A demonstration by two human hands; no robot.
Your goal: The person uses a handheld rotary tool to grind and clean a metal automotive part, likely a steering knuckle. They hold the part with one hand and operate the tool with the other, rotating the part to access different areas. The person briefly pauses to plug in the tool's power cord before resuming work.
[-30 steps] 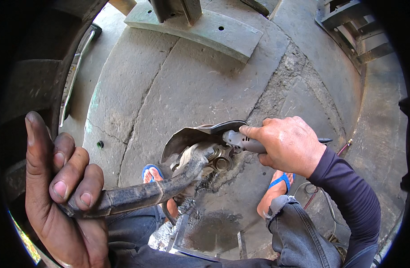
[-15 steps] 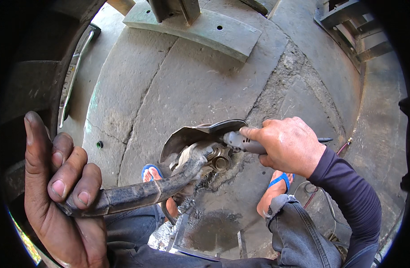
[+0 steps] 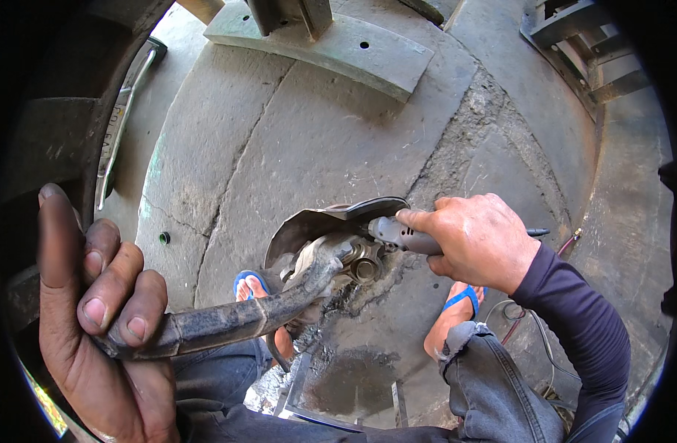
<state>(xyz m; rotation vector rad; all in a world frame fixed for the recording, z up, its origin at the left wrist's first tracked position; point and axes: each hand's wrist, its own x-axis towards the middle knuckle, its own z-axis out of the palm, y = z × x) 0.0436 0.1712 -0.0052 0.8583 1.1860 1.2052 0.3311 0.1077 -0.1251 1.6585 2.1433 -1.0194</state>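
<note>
My left hand [image 3: 110, 325] is closed round the near end of a bent black bar [image 3: 220, 325], index finger stretched upward. From there the bar runs right to a dirty metal joint [image 3: 366, 269] with round shiny caps, low between my feet. Behind that joint stands a curved, dark sheet-metal guard [image 3: 298, 235]. My right hand [image 3: 475, 240] wraps the grey body of a power tool, which looks like an angle grinder [image 3: 409, 238]. Its front end reaches the joint beside the guard, and its working tip is hidden there. A black cord leaves its rear.
My feet in blue flip-flops [image 3: 464, 299] flank the joint. A thick curved metal plate [image 3: 331, 63] lies ahead on cracked concrete. Steel framing [image 3: 575, 44] stands far right. Cables [image 3: 549, 347] trail by my right leg. A small green ring [image 3: 164, 238] lies on the left.
My left index finger has shifted slightly and is blurred. Both hands keep their holds, and the bar and the tool stay almost in place.
</note>
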